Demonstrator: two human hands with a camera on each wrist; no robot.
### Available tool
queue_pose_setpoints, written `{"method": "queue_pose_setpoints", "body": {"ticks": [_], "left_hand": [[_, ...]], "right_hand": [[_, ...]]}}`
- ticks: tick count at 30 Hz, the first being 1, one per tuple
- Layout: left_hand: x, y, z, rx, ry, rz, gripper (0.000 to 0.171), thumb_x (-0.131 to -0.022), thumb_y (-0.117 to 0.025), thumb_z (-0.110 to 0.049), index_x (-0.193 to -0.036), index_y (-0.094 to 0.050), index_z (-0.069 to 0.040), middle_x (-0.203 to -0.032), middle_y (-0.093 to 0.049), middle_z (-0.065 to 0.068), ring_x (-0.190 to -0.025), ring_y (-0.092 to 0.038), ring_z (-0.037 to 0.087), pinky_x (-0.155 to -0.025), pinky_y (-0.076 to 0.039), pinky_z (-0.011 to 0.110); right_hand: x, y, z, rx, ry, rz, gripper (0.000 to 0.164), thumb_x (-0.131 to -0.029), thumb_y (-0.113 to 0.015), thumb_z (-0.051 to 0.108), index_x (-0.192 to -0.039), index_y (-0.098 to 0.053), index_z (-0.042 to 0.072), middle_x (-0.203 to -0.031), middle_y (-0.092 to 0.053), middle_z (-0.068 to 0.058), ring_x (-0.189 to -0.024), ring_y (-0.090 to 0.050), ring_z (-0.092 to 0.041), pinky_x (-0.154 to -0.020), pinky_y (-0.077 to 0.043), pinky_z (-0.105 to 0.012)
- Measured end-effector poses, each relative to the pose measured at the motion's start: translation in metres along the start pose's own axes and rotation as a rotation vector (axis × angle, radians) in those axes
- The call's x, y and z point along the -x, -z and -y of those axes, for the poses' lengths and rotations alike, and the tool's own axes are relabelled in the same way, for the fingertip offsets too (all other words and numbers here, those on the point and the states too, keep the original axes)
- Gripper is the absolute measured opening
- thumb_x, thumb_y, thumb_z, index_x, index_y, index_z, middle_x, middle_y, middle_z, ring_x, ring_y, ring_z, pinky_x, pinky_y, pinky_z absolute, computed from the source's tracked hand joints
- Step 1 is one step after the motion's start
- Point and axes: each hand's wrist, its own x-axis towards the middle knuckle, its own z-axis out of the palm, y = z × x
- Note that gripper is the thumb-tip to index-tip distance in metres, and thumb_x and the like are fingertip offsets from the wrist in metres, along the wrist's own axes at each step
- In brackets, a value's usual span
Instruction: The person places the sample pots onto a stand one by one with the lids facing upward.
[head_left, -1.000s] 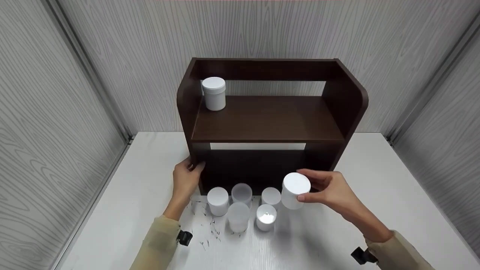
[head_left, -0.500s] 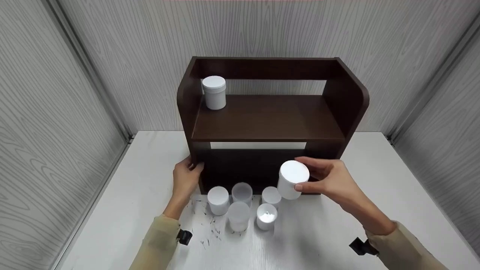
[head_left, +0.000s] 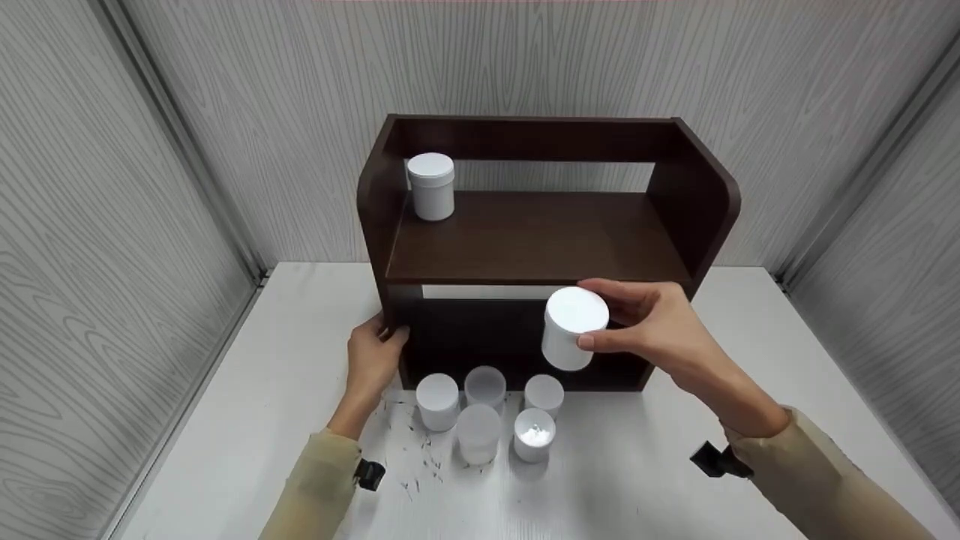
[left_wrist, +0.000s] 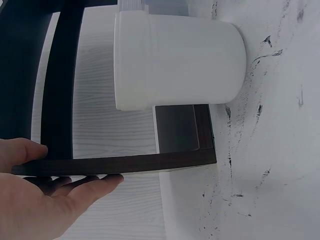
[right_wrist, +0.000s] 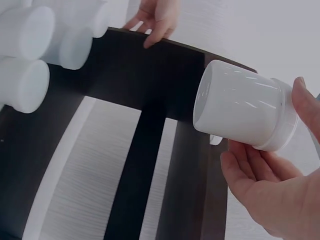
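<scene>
My right hand pinches a white lidded jar near its lid, thumb on one side and fingers on the other. The jar is in the air in front of the lower part of the dark brown shelf. In the right wrist view the held jar shows its smooth base and wider lid. With thumb inside and fingers outside, my left hand grips the edge of the shelf's left side panel. On the upper board, at the left end, stands another white lidded jar.
Several containers stand before the shelf: a white jar, translucent cups and a small white cup. Dark scuffs mark the white table at the left. Grey wood-grain panels enclose the sides and back.
My right hand has lifted the jar up and slightly left, from beside the cups to just below the upper board. The left hand keeps its grip on the side panel.
</scene>
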Motion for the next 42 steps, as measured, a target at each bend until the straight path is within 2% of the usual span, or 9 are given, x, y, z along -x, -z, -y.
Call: {"method": "queue_pose_setpoints", "body": {"ticks": [12,18,25,34,42], "left_hand": [[0.0,0.0,0.001,0.0,0.005,0.01,0.053,-0.103,-0.06,-0.01,-0.148,-0.047,0.015,-0.146,-0.055,0.032,-0.135,-0.056,0.045,-0.106,-0.053,0.045],[-0.001,-0.001,0.0,-0.007,0.004,0.005,0.052,-0.102,-0.061,-0.01,-0.147,-0.049,0.014,-0.145,-0.056,0.032,-0.133,-0.058,0.044,-0.105,-0.054,0.045],[-0.002,-0.001,0.002,-0.003,0.004,0.007,0.052,-0.103,-0.061,-0.007,-0.148,-0.048,0.014,-0.147,-0.054,0.032,-0.134,-0.057,0.045,-0.105,-0.054,0.045],[0.0,0.002,0.001,0.01,-0.013,0.004,0.048,-0.102,-0.062,-0.009,-0.145,-0.054,0.011,-0.142,-0.061,0.028,-0.13,-0.061,0.042,-0.104,-0.055,0.045],[-0.001,0.001,0.002,0.005,-0.018,-0.007,0.048,-0.102,-0.063,-0.01,-0.144,-0.055,0.012,-0.14,-0.061,0.03,-0.129,-0.061,0.042,-0.104,-0.055,0.047]], "right_hand": [[-0.027,-0.007,0.023,-0.01,0.025,-0.023,0.065,-0.075,-0.093,-0.001,-0.135,-0.069,-0.002,-0.122,-0.075,-0.013,-0.104,-0.074,-0.024,-0.091,-0.06,-0.032],[-0.043,-0.011,0.031,-0.028,0.038,-0.014,0.062,-0.075,-0.093,0.001,-0.134,-0.071,0.0,-0.116,-0.077,-0.013,-0.101,-0.073,-0.025,-0.089,-0.061,-0.034],[-0.065,-0.017,0.042,-0.074,0.044,-0.002,0.062,-0.076,-0.094,0.004,-0.134,-0.071,0.002,-0.117,-0.076,-0.016,-0.105,-0.073,-0.028,-0.091,-0.062,-0.039],[-0.1,-0.03,0.052,-0.027,0.024,-0.01,0.063,-0.078,-0.094,0.007,-0.135,-0.07,0.001,-0.12,-0.076,-0.014,-0.11,-0.072,-0.025,-0.099,-0.057,-0.034],[-0.124,-0.045,0.055,-0.053,0.038,-0.014,0.063,-0.077,-0.094,0.006,-0.134,-0.07,-0.001,-0.123,-0.075,-0.013,-0.116,-0.069,-0.024,-0.103,-0.053,-0.034]]}}
